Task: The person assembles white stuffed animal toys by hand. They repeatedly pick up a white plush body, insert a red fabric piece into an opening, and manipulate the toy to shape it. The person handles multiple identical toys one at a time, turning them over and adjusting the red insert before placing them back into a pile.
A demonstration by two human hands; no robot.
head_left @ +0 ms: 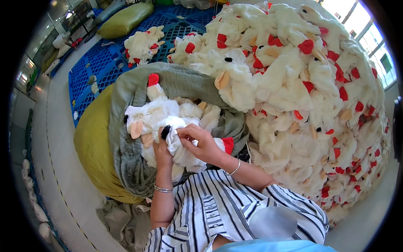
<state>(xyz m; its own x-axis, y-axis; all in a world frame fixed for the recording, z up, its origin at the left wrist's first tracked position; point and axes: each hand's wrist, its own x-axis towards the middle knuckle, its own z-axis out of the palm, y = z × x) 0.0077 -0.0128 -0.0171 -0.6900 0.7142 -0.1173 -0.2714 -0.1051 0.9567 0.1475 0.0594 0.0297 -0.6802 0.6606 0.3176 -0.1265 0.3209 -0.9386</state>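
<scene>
Fluffy white plush skin (178,147) with a small black fuzzy patch (166,132) sits between the person's two hands, above the mouth of an open grey-green cloth sack. At far left, a pale grey floor (63,138) carries a thin dashed line; next come blue plastic lattice pallets (92,69), with a white plush bundle (142,44) lying on them. A bulging yellow-green sack (94,147) stands against the grey-green cloth sack (126,96), whose rolled rim surrounds limp white plush pieces (153,111) with peach ears and red tips. The left hand (163,152), silvery bracelets (163,190) at its wrist, grips the skin beside the black patch; its fingers are partly hidden, so I cannot tell how all of them stand. The right hand (203,143) pinches a fold of white fabric between thumb and forefinger, the other fingers curled close. Rightward, a huge heap of white plush skins (285,84) shows red, peach and black parts; any lettering on labels is too small to read.
</scene>
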